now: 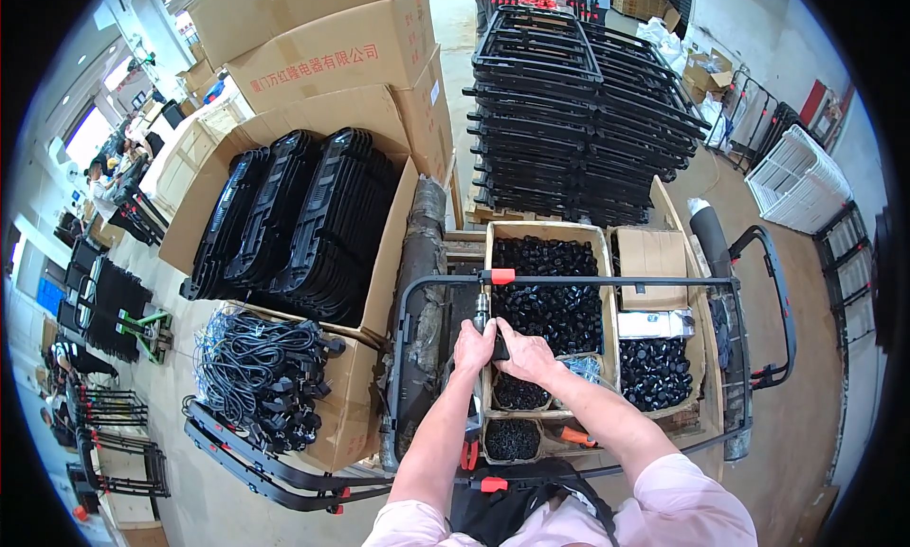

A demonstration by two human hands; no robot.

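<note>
Over the near edge of the box of black caps (548, 296), the left hand (473, 346) is closed around a screwdriver (482, 312) and the right hand (527, 354) pinches a small black part (500, 348), which could slip and vanish among the caps.

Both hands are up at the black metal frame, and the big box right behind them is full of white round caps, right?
Not quite. The head view shows the left hand and right hand close together at the black metal frame, but the round caps in the big box behind them are black, not white.
</note>
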